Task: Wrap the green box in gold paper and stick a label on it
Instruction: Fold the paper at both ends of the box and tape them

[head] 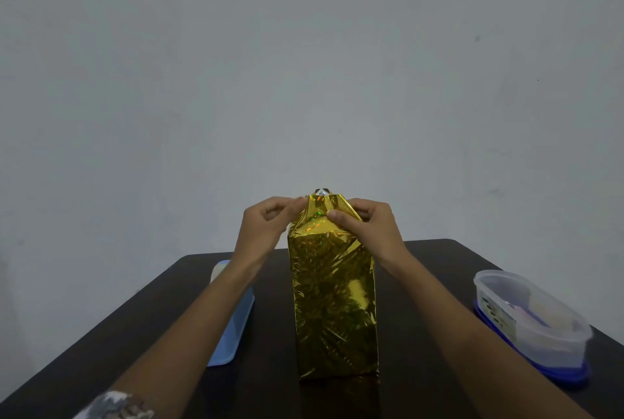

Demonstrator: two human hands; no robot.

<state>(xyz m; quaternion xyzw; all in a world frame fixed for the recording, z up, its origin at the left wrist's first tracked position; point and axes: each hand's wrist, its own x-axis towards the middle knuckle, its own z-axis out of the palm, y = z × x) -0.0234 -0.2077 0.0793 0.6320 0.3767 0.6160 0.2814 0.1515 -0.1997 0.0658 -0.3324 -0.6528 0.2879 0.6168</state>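
Forearms (202,310) raised, fingers (337,216) pinching gold paper (334,300) (top)

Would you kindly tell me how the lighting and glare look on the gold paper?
Head view: dim, flat light; the gold paper shows patchy rainbow glints and bright creases; the dark table loses nearly all detail.

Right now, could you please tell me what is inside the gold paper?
Only the gold paper itself shows, standing upright on the table, with a small silvery patch at its top, where the left hand and right hand pinch it. Whatever it wraps is fully covered.
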